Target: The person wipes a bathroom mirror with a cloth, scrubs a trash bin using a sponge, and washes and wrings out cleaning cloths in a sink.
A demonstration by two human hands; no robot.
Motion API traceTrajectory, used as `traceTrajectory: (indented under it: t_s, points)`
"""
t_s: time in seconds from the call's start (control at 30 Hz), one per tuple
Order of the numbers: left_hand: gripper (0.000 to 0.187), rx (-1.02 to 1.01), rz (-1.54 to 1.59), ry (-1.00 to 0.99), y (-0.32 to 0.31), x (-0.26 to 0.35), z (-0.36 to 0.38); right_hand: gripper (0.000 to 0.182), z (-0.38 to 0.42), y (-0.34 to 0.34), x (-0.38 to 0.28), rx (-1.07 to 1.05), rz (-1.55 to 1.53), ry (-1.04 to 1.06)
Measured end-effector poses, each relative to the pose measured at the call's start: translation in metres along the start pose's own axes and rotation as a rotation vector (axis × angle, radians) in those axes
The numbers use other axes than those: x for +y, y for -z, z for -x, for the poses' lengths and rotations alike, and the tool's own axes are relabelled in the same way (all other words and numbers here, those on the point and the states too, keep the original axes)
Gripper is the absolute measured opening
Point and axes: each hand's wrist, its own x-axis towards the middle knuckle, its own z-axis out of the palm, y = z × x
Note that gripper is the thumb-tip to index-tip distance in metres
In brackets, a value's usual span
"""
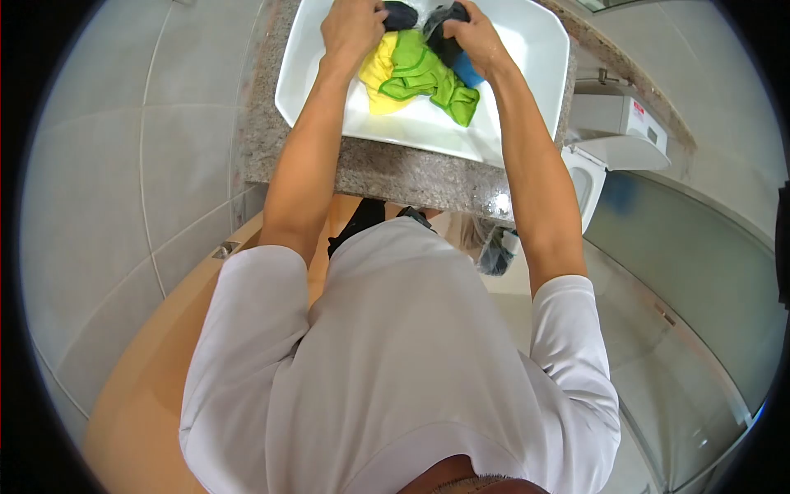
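In the head view a white sink basin [329, 115] holds several wet-looking cloths. My left hand [354, 31], at the basin's far left, has its fingers closed on a dark navy cloth [401, 16]. Farther right, my right hand [477, 39] grips a black cloth [445, 34], which hangs down toward the pile. Between and below my hands lies a crumpled lime-green cloth [428, 76] with darker green edging. It overlaps a yellow cloth [380, 78] on its left. Part of a blue cloth [467, 71] shows under my right wrist.
A speckled stone counter [395, 169] surrounds the basin. Tiled wall [99, 165] rises at the left, beside a wooden door [156, 370]. To the right are a toilet with its lid raised [625, 152] and a frosted glass panel [683, 230]. A small lined bin [498, 251] stands below.
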Motion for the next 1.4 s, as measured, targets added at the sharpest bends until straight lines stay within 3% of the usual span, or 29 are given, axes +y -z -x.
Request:
traceTrajectory:
  t_s: [0.03, 0.1, 0.2, 0.23, 0.27, 0.3, 0.37, 0.4, 0.43, 0.5, 0.57, 0.63, 0.7, 0.73, 0.77, 0.83, 0.9, 0.97, 1.0, 1.03, 1.1, 1.17, 1.2, 1.27, 1.37, 1.4]
  points:
    - [0.022, 0.055, 0.159, -0.105, 0.009, 0.011, -0.002, 0.045, 0.008, -0.011, -0.008, -0.007, -0.002, -0.005]
    - [0.016, 0.14, 0.49, -0.358, 0.021, 0.034, -0.011, 0.047, 0.016, -0.028, -0.016, -0.093, 0.148, 0.181]
    - [0.02, 0.056, 0.628, -0.307, 0.029, 0.056, -0.013, 0.036, 0.011, -0.025, -0.003, -0.063, -0.073, 0.101]
    - [0.025, 0.145, 0.753, -0.206, 0.016, 0.051, -0.013, 0.03, 0.011, -0.021, -0.004, 0.006, -0.236, 0.041]
    - [0.031, 0.235, 0.876, -0.104, 0.005, 0.048, -0.012, 0.017, 0.006, -0.017, 0.008, 0.068, -0.278, 0.106]
    - [0.031, 0.243, 0.873, -0.1, 0.004, 0.05, -0.009, 0.013, 0.014, -0.01, 0.004, 0.092, -0.307, 0.089]
    - [0.043, -0.111, 1.078, 0.416, -0.005, 0.057, 0.0, 0.02, 0.03, 0.001, -0.011, 0.012, -0.429, 0.117]
    - [0.048, -0.016, 1.298, 0.314, -0.061, 0.05, -0.006, 0.02, 0.037, 0.003, -0.019, 0.006, -0.426, 0.114]
    - [0.044, -0.02, 1.46, 0.285, -0.077, 0.059, -0.003, 0.023, 0.042, 0.005, -0.026, 0.016, -0.5, 0.095]
    - [0.041, -0.157, 1.656, 0.387, -0.049, 0.09, 0.009, 0.026, 0.044, 0.01, -0.022, 0.03, -0.576, 0.076]
    - [0.042, -0.171, 1.579, 0.465, -0.064, 0.093, 0.005, 0.027, 0.043, 0.015, -0.009, 0.067, -0.61, 0.243]
    - [0.045, -0.179, 1.506, 0.536, -0.076, 0.107, 0.002, 0.032, 0.07, 0.007, -0.024, 0.137, -0.586, 0.174]
    - [0.029, 0.335, 1.038, 0.346, -0.073, 0.126, 0.005, 0.041, 0.079, -0.004, -0.027, 0.527, -0.666, -0.15]
    - [0.022, 0.269, 1.063, 0.314, -0.068, 0.134, 0.011, 0.047, 0.076, -0.006, -0.017, 0.503, -0.739, -0.016]
    - [0.024, 0.199, 1.211, 0.267, -0.064, 0.142, 0.018, 0.039, 0.07, 0.0, -0.005, 0.407, -0.904, -0.012]
    - [0.024, -0.004, 1.358, 0.245, -0.087, 0.144, 0.029, 0.031, 0.059, 0.015, 0.006, 0.377, -1.016, -0.205]
    - [0.029, 0.102, 1.249, 0.229, -0.079, 0.151, 0.039, 0.025, 0.051, 0.023, 0.017, 0.369, -0.959, -0.175]
    - [0.036, 0.215, 1.145, 0.214, -0.068, 0.164, 0.053, 0.025, 0.045, 0.021, 0.025, 0.633, -0.794, -0.063]
    - [0.047, 0.285, 0.908, 0.251, -0.065, 0.173, 0.062, 0.027, 0.045, 0.024, 0.026, 0.671, -0.488, -0.03]
    - [0.058, 0.352, 0.667, 0.284, -0.061, 0.181, 0.068, 0.027, 0.045, 0.03, 0.026, 0.67, -0.487, -0.031]
    - [0.05, 0.351, 0.812, 0.339, -0.056, 0.188, 0.069, 0.023, 0.05, 0.037, 0.015, 0.416, -0.293, 0.124]
    - [0.07, 0.143, 0.938, 0.474, -0.049, 0.184, 0.058, 0.027, 0.049, 0.036, 0.014, 0.293, -0.195, 0.196]
    - [0.041, 0.279, 0.78, 0.463, -0.052, 0.186, 0.056, 0.023, 0.037, 0.033, 0.023, 0.357, -0.293, 0.08]
    - [0.036, 0.248, 0.861, 0.415, -0.063, 0.17, 0.044, 0.031, 0.021, 0.028, 0.035, 0.485, -0.489, -0.16]
    - [0.03, 0.321, 0.839, 0.38, -0.075, 0.158, 0.035, 0.031, 0.021, 0.019, 0.032, 0.35, -0.705, -0.14]
    - [0.032, 0.221, 0.864, 0.361, -0.073, 0.15, 0.035, 0.036, 0.021, 0.013, 0.03, 0.347, -0.657, -0.145]
